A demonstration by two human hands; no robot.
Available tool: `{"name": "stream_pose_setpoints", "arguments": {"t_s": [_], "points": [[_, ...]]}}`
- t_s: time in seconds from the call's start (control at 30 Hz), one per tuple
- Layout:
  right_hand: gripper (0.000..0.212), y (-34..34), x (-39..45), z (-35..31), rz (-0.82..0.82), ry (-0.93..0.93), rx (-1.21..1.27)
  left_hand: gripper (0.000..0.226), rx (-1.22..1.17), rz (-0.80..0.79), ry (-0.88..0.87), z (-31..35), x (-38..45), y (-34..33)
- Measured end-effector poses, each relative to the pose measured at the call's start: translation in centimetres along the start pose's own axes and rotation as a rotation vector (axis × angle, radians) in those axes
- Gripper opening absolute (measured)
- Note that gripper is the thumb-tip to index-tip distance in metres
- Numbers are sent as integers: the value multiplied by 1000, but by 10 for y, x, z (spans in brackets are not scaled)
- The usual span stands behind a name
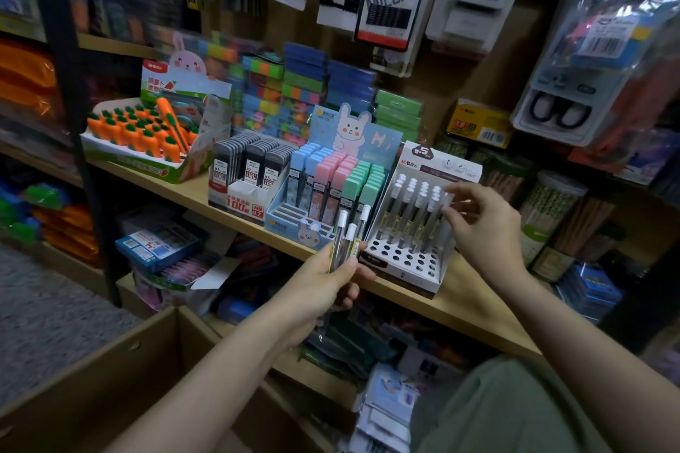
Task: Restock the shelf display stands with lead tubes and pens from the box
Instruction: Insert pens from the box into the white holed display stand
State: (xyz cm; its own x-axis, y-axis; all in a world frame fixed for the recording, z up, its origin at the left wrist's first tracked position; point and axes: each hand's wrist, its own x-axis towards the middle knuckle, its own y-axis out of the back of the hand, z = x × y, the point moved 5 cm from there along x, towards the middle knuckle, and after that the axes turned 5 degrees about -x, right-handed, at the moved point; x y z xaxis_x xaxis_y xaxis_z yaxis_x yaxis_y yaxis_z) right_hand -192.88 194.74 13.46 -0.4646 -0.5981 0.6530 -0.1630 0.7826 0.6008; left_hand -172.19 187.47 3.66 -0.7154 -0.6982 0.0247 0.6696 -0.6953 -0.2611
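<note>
Left hand (323, 281) grips a bunch of three white-capped pens (347, 239), upright, just in front of the shelf (474, 305) edge. Right hand (478, 228) reaches over the right side of the white pen stand (408, 254), fingertips (447, 211) pinching a cap in the far right row. Cardboard box (121, 379) sits near left.

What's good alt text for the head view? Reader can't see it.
A person's left hand grips three white-capped pens while the right hand pinches another at the right edge of a white display stand, whose back rows hold pens and front holes gape. The stand sits on a wooden shelf beside boxes of lead tubes, above an open cardboard box.
</note>
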Motion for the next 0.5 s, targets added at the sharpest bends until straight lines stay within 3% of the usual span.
{"name": "stream_pose_setpoints", "arguments": {"t_s": [0.17,0.3,0.43,0.5], "points": [[29,-1,-5,-2,-30,-4,-71,22,-4,-35,11,2,-4,-3],[37,6,-25,-15,49,74,-12,26,-164,-128,58,9,-10,-9],[29,-18,-41,-48,-251,41,310,27,-246,-206,105,11,-15,-15],[30,-25,-45,-60,-291,4,428,25,-206,-219,93,12,-16,-17]]}}
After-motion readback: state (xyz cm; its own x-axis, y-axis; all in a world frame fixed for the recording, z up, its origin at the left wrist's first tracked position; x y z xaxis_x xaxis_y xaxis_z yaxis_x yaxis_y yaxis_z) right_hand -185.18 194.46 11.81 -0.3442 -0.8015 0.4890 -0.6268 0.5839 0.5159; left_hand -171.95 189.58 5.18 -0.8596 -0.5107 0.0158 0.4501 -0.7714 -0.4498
